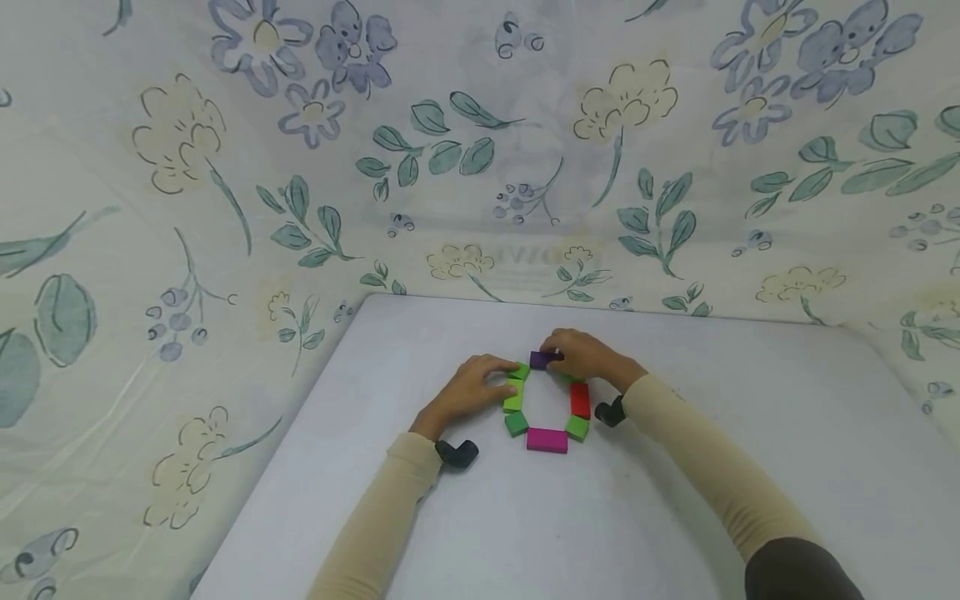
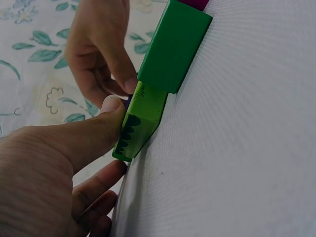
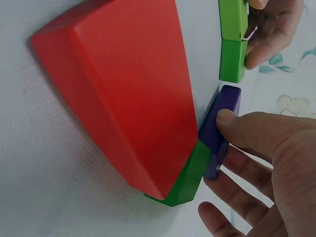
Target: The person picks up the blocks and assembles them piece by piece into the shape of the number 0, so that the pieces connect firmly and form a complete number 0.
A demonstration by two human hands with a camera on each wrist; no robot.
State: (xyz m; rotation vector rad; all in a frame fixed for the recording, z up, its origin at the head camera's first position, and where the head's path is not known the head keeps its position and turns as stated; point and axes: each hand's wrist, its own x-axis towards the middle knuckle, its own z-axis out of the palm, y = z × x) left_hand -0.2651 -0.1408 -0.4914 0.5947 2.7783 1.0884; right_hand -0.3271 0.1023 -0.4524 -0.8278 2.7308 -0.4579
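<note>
My right hand (image 1: 588, 357) pinches a dark purple block (image 3: 211, 131) with thumb and fingers, at the far end of a ring of coloured blocks. One end of it lies by a green block (image 3: 190, 180), mostly hidden behind my hand in the head view. At the ring's left side, my left hand (image 1: 471, 387) has its thumb against a light green block (image 1: 513, 401) and its forefinger at the green block (image 1: 520, 372) beyond. A small gap separates that green block from the purple one.
Along the right side lies a red block (image 1: 580, 400). A magenta block (image 1: 547, 441) forms the near side, between a darker green block (image 1: 517, 425) and another green block (image 1: 577, 429). All lie on a white table (image 1: 510, 533), with a flowered cloth (image 1: 480, 200) behind.
</note>
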